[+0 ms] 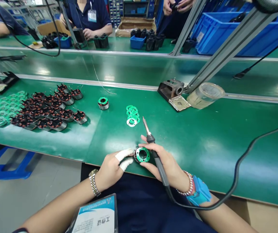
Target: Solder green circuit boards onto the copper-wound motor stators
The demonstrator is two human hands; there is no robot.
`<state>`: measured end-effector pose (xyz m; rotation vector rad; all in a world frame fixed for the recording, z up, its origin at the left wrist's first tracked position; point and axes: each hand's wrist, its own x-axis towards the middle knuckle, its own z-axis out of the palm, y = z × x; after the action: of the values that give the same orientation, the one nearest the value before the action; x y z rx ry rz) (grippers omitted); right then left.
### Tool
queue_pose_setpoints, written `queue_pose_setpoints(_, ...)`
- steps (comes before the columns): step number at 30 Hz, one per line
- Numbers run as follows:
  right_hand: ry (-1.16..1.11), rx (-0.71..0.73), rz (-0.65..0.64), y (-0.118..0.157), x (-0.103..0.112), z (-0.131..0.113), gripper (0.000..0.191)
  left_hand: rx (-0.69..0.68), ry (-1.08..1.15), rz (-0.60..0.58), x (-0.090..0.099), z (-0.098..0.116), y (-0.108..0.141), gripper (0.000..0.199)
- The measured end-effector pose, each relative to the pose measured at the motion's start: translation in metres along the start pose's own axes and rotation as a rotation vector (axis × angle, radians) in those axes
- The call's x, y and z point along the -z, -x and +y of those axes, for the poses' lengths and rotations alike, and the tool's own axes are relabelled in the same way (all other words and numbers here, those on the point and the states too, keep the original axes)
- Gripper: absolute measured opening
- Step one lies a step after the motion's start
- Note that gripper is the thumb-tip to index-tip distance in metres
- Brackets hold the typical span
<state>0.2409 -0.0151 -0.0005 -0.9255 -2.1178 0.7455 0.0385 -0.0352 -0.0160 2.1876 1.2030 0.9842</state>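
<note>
At the table's near edge, my left hand (112, 166), with white covers on two fingers, pinches the left side of a motor stator (136, 158). A green ring circuit board (146, 159) lies on top of it. My right hand (166, 161) holds a soldering iron (160, 166) between its fingers, tip pointing up and away. Its thumb and fingertips also touch the stator's right side. Beyond my hands lies a small group of loose ring boards (132, 111). Left of these stands another stator topped with a green board (103, 103).
Many stators (49, 110) and a pile of ring boards (10, 106) cover the left side. A soldering iron stand (171, 89), sponge (179, 103) and plastic tub (205, 95) stand at right. The iron's cable (237, 171) loops rightward. People work across the bench.
</note>
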Motion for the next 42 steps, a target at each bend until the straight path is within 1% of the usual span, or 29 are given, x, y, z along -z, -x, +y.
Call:
queue_pose_setpoints(2,-0.008,0.009,-0.015,0.000,0.000,0.002,0.043,-0.144,-0.052,-0.006,0.004,-0.003,-0.004,0.018)
queue_pose_setpoints(4,-0.012,0.017,-0.023,-0.001,0.001,0.003,0.044,-0.263,-0.106,-0.025,0.009,-0.005,-0.008,0.019)
queue_pose_setpoints(6,-0.015,0.020,-0.022,-0.001,0.001,0.004,0.043,-0.333,-0.148,-0.051,0.013,-0.007,-0.011,0.020)
queue_pose_setpoints(8,-0.019,0.023,-0.021,-0.001,0.002,0.004,0.043,-0.353,-0.177,-0.061,0.015,-0.007,-0.012,0.021)
queue_pose_setpoints(11,-0.020,0.036,-0.025,-0.001,0.000,0.005,0.043,-0.291,-0.204,-0.046,0.012,-0.005,-0.014,0.019)
queue_pose_setpoints(14,-0.013,0.038,-0.036,0.000,-0.002,0.005,0.040,-0.174,-0.176,-0.019,0.004,-0.003,-0.017,0.015)
queue_pose_setpoints(18,0.032,0.014,0.003,0.002,-0.004,0.002,0.039,-0.018,-0.170,0.078,-0.007,0.006,-0.014,0.016)
queue_pose_setpoints(20,0.070,-0.012,0.027,0.004,-0.004,-0.001,0.039,-0.005,-0.205,0.102,-0.011,0.011,-0.008,0.015)
queue_pose_setpoints(22,0.106,-0.029,0.052,0.004,-0.006,-0.003,0.038,-0.015,-0.227,0.074,-0.014,0.014,-0.001,0.017)
queue_pose_setpoints(25,0.139,-0.024,0.094,0.002,-0.013,-0.003,0.035,0.016,-0.222,0.020,-0.018,0.015,0.005,0.023)
queue_pose_setpoints(28,0.126,-0.017,0.139,-0.005,-0.026,-0.003,0.037,0.151,-0.153,0.055,-0.021,0.012,0.001,0.041)
queue_pose_setpoints(30,0.100,-0.009,0.144,-0.010,-0.032,-0.005,0.040,0.250,-0.089,0.087,-0.019,0.006,-0.006,0.053)
queue_pose_setpoints(32,0.086,0.006,0.141,-0.015,-0.031,-0.006,0.043,0.303,-0.077,0.109,-0.012,-0.004,-0.016,0.061)
queue_pose_setpoints(33,0.091,0.010,0.150,-0.017,-0.028,-0.005,0.043,0.311,-0.104,0.117,-0.005,-0.011,-0.022,0.066)
queue_pose_setpoints(35,0.130,-0.010,0.192,-0.019,-0.014,0.000,0.041,0.312,-0.211,0.134,0.013,-0.027,-0.037,0.077)
queue_pose_setpoints(37,0.193,-0.058,0.243,-0.020,0.005,0.008,0.038,0.316,-0.357,0.119,0.036,-0.045,-0.056,0.084)
queue_pose_setpoints(40,0.297,-0.126,0.296,-0.019,0.037,0.027,0.033,0.355,-0.542,0.032,0.067,-0.070,-0.088,0.086)
queue_pose_setpoints(42,0.375,-0.150,0.340,-0.018,0.057,0.040,0.032,0.369,-0.623,-0.053,0.081,-0.082,-0.106,0.087)
